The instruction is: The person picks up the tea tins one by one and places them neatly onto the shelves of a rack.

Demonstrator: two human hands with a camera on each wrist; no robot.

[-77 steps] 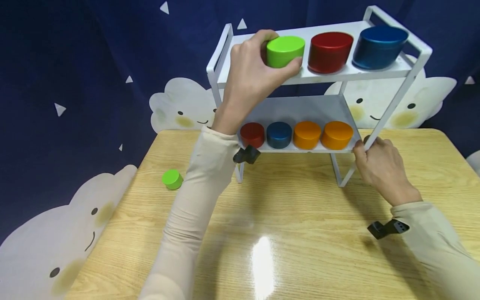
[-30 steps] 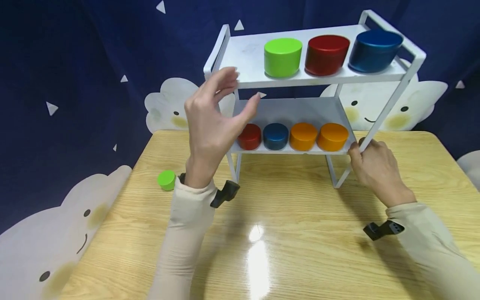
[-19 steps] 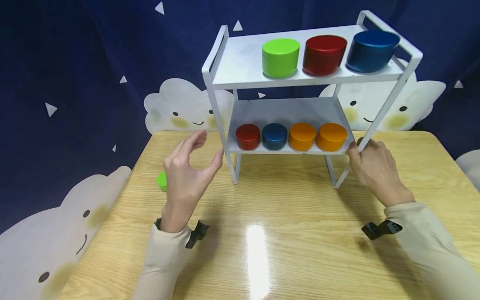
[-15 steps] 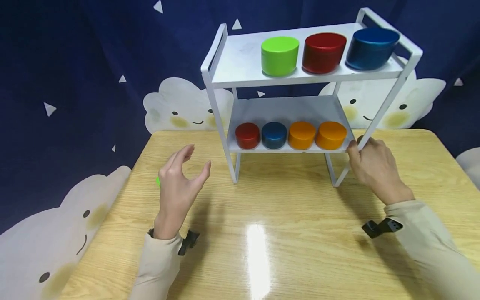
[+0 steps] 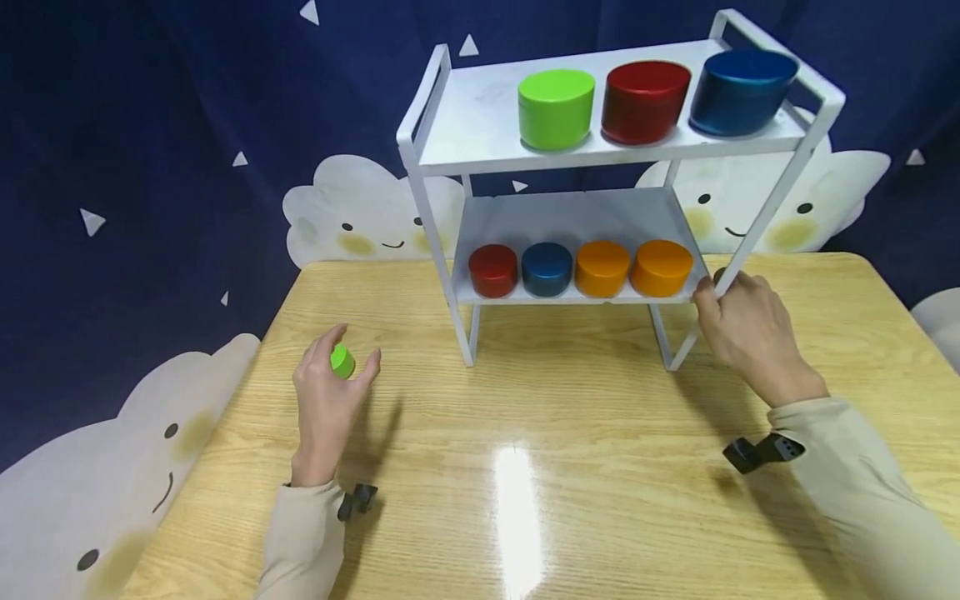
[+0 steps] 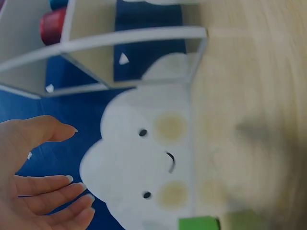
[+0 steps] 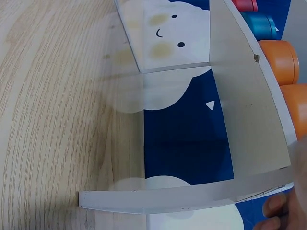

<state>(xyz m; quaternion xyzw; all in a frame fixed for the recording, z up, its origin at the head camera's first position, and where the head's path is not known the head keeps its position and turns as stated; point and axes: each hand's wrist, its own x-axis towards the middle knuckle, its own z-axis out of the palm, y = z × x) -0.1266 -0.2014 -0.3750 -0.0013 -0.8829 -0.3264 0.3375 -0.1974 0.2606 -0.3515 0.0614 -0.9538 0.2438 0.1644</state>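
Observation:
My left hand [image 5: 324, 400] is over the left side of the table, fingers spread from the thumb, with nothing between them. Just beyond, a small round green tin [image 5: 342, 362] rests on the wood, partly hidden by the fingers; the left wrist view catches the edge of this green tin [image 6: 197, 224]. My right hand [image 5: 757, 342] grips the front right post of a white two-tier rack [image 5: 480, 158] at lower-shelf height. On the rack's top tier stand a green tin [image 5: 556, 112], a red tin [image 5: 645, 104] and a blue tin [image 5: 742, 93].
Along the lower shelf sit a red tin [image 5: 492, 272], a blue tin [image 5: 547, 270], an orange tin [image 5: 602, 270] and another orange tin [image 5: 662, 269]. Behind the wooden table [image 5: 585, 467] hangs a dark blue curtain [image 5: 150, 125] with white clouds.
The left hand has let go of the green tin on the top tier and moved down and left to the small green tin on the table. The right hand keeps its hold.

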